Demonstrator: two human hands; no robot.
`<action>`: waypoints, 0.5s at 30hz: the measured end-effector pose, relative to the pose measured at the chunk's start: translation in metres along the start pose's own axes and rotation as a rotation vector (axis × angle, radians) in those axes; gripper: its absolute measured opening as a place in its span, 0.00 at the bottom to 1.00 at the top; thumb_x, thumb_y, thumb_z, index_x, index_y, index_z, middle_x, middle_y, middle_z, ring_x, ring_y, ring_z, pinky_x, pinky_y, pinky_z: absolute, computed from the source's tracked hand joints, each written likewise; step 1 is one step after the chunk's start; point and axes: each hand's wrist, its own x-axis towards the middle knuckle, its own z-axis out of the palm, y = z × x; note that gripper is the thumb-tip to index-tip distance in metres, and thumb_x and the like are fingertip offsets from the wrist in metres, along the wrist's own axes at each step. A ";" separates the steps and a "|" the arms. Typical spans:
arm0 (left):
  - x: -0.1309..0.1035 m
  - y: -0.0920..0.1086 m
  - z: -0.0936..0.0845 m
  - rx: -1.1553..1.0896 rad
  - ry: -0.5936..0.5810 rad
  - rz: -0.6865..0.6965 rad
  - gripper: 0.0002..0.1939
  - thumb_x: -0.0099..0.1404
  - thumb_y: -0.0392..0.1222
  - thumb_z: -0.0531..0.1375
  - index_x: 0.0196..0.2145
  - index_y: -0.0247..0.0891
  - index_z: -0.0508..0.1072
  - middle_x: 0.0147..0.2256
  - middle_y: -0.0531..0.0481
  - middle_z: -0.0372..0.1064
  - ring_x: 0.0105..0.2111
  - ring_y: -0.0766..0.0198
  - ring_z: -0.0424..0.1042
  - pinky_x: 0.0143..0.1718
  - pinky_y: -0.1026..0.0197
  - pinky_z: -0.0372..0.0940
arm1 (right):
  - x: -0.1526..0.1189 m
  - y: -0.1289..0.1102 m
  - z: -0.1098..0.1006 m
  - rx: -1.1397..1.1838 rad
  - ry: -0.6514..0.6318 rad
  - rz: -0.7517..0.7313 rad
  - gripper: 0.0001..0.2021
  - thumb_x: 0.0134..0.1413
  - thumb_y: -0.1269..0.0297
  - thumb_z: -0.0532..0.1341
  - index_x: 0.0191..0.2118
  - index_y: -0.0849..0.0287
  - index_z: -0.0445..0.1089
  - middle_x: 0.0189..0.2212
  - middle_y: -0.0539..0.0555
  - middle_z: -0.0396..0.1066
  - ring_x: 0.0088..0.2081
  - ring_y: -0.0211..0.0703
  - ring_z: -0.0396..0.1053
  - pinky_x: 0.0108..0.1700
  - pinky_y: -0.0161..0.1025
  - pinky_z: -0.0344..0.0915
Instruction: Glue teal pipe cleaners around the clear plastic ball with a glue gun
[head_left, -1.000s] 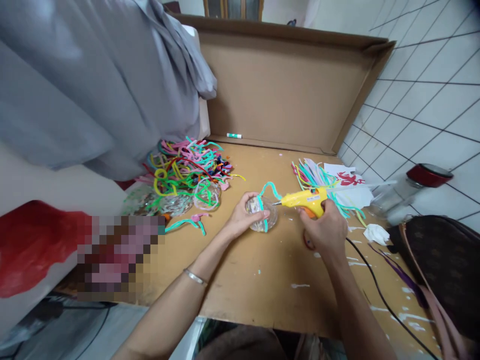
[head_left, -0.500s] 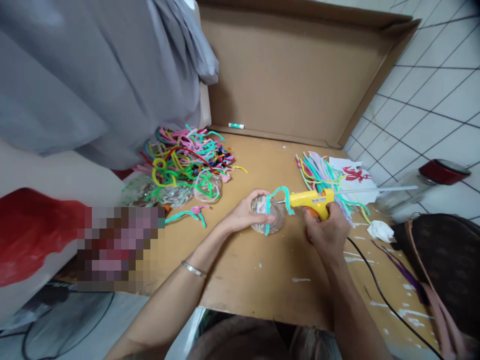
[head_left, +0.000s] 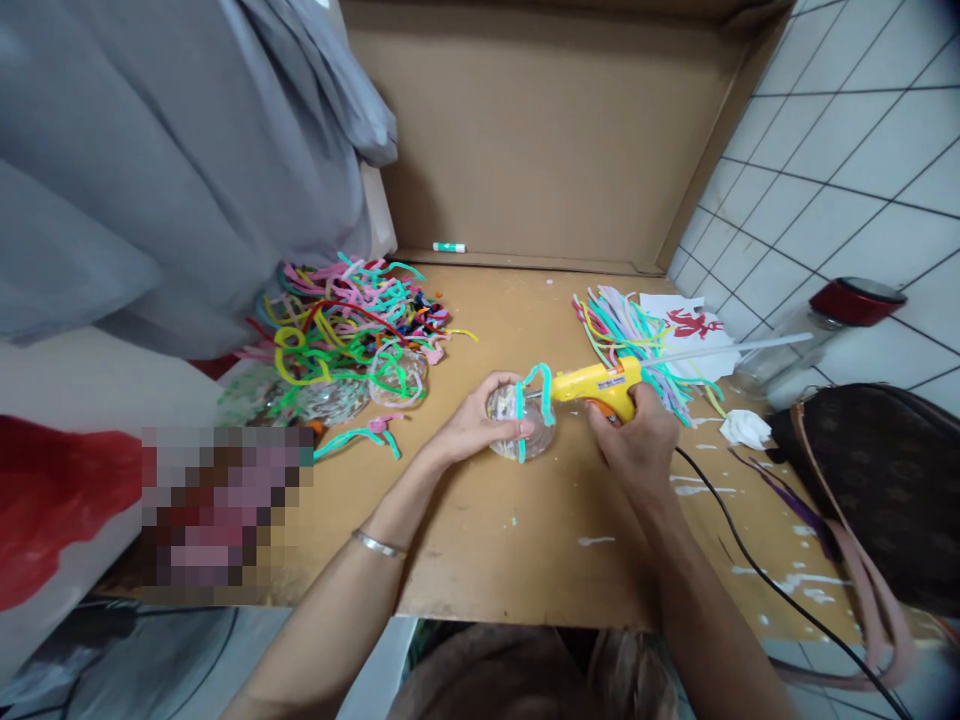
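Note:
My left hand is closed around a clear, round plastic piece that looks like a bottle bottom. Its thumb presses a turquoise pipe cleaner across the plastic, and the loose end of the pipe cleaner curls up and over to the right. My right hand grips a yellow hot glue gun with an orange trigger. The gun's nozzle points left, at or very near the plastic beside the pipe cleaner; whether it touches I cannot tell. A long whitish glue stick sticks out of its back.
A heap of coloured pipe cleaners lies at the left, a straighter bundle at the right. A glass jar, crumpled tissue and brown bag stand right. The gun's black cord crosses the table. Cardboard rises behind.
The whole view has shifted slightly. The glue gun's nozzle has come closer to the plastic and pipe cleaner. Both hands keep their holds.

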 end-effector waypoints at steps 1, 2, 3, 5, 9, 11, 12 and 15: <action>0.000 0.000 0.000 0.005 0.001 0.002 0.36 0.44 0.49 0.69 0.49 0.37 0.64 0.38 0.50 0.68 0.38 0.61 0.67 0.40 0.62 0.63 | 0.000 0.000 0.000 -0.001 -0.001 -0.002 0.14 0.43 0.49 0.57 0.29 0.55 0.60 0.22 0.49 0.63 0.25 0.41 0.58 0.30 0.38 0.56; 0.000 -0.001 0.000 0.009 0.001 0.004 0.36 0.44 0.49 0.69 0.49 0.37 0.64 0.38 0.50 0.68 0.38 0.61 0.67 0.40 0.62 0.63 | 0.000 0.000 0.000 -0.002 -0.004 -0.004 0.14 0.43 0.49 0.57 0.29 0.55 0.60 0.22 0.49 0.63 0.25 0.41 0.58 0.30 0.38 0.56; 0.000 -0.001 0.000 0.014 -0.001 0.005 0.36 0.44 0.49 0.69 0.49 0.37 0.64 0.38 0.50 0.68 0.37 0.62 0.67 0.40 0.62 0.63 | 0.000 0.000 0.000 -0.005 -0.007 -0.005 0.14 0.43 0.49 0.57 0.29 0.55 0.61 0.22 0.49 0.63 0.25 0.41 0.59 0.30 0.38 0.56; 0.000 -0.001 -0.001 0.023 -0.002 0.011 0.36 0.44 0.49 0.69 0.49 0.36 0.64 0.38 0.50 0.68 0.37 0.62 0.67 0.39 0.62 0.63 | 0.000 0.001 0.000 -0.011 -0.006 -0.003 0.14 0.43 0.49 0.57 0.29 0.55 0.61 0.22 0.49 0.62 0.25 0.41 0.59 0.30 0.38 0.56; 0.000 0.000 0.000 0.021 0.004 0.017 0.35 0.44 0.49 0.69 0.49 0.37 0.64 0.38 0.51 0.67 0.37 0.61 0.66 0.40 0.62 0.62 | 0.000 0.001 0.001 -0.012 0.002 -0.009 0.14 0.44 0.50 0.57 0.29 0.55 0.61 0.22 0.49 0.62 0.25 0.41 0.58 0.30 0.38 0.56; 0.000 0.000 0.000 0.014 0.002 0.018 0.35 0.43 0.49 0.69 0.48 0.37 0.65 0.37 0.51 0.67 0.38 0.61 0.66 0.40 0.62 0.62 | 0.001 0.002 0.001 -0.009 0.004 -0.015 0.14 0.43 0.50 0.58 0.29 0.55 0.61 0.22 0.49 0.62 0.25 0.41 0.58 0.30 0.38 0.56; 0.000 0.000 0.000 0.013 0.000 0.020 0.35 0.43 0.49 0.69 0.48 0.37 0.65 0.37 0.51 0.67 0.38 0.61 0.66 0.41 0.62 0.62 | 0.001 0.002 0.001 -0.009 0.006 -0.019 0.14 0.43 0.50 0.58 0.28 0.55 0.60 0.22 0.48 0.62 0.25 0.40 0.58 0.30 0.38 0.56; 0.000 -0.001 0.000 0.013 -0.004 0.024 0.34 0.44 0.49 0.69 0.48 0.37 0.64 0.38 0.51 0.66 0.38 0.61 0.65 0.41 0.61 0.61 | 0.000 0.002 0.001 -0.014 0.004 -0.037 0.13 0.44 0.50 0.58 0.28 0.55 0.61 0.22 0.49 0.62 0.25 0.40 0.58 0.30 0.37 0.55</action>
